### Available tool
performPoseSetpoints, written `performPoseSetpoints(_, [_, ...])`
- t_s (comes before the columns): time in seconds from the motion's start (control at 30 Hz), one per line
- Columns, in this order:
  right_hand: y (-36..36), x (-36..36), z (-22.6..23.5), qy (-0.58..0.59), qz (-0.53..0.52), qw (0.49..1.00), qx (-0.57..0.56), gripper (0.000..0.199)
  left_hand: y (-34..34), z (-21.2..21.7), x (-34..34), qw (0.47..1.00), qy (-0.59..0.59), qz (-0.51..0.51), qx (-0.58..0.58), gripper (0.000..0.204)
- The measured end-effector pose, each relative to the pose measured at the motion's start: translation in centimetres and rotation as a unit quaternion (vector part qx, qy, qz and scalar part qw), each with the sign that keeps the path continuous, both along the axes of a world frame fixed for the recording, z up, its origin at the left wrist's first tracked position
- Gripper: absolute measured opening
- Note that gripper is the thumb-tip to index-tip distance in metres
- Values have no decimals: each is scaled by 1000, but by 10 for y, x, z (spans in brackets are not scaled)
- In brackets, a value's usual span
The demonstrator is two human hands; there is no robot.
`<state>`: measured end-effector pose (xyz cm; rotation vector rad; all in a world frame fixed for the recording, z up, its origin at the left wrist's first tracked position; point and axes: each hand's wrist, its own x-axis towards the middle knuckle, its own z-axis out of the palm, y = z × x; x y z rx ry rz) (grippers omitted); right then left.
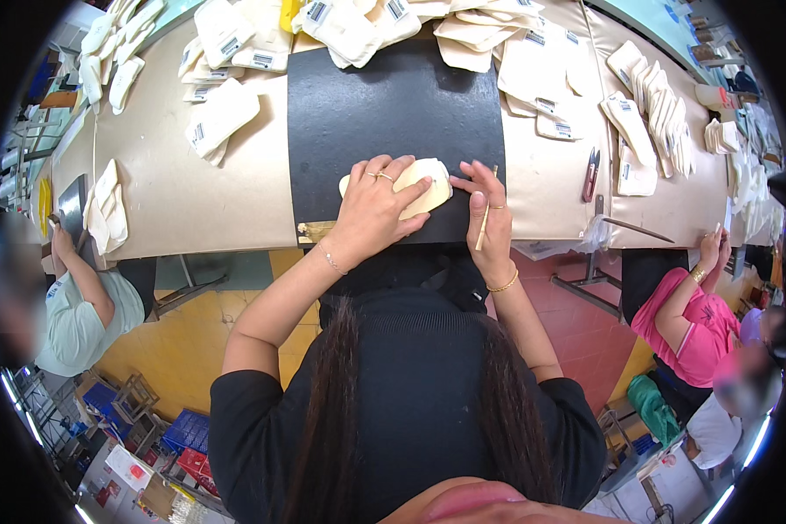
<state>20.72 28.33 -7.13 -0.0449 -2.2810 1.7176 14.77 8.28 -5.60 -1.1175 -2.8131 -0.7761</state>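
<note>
A cream, padded-looking flat piece [425,179] with rounded ends lies on the black mat [393,105] in front of me. My left hand [377,205] rests over it, fingers spread and lying on top, covering its left part. At the piece's right end, my right hand [491,214] holds a thin tan stick [484,229] upright along its palm. The index finger of that hand reaches toward the piece's edge; whether it touches is hard to tell.
Stacks of cream pieces with labels [537,70] line the table's far side, with more piles [223,118] to the left. Red-handled thread snips [590,175] and a thin dark blade-like tool [639,230] lie right. A gold strip [314,231] marks the mat's corner. Co-workers sit either side.
</note>
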Motion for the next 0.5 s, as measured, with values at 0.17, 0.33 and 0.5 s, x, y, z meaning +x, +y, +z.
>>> performPoseSetpoints(0.17, [1, -9, 14, -35, -2, 999, 29, 23, 4, 7, 3, 1000, -4, 8, -28, 48])
performPoseSetpoints(0.33, [-2, -28, 18, -65, 26, 987, 145, 18, 10, 14, 7, 997, -7, 17, -72, 46])
performPoseSetpoints(0.5, [-1, -41, 18, -30, 72, 970, 229, 21, 12, 16, 7, 996, -15, 18, -85, 43])
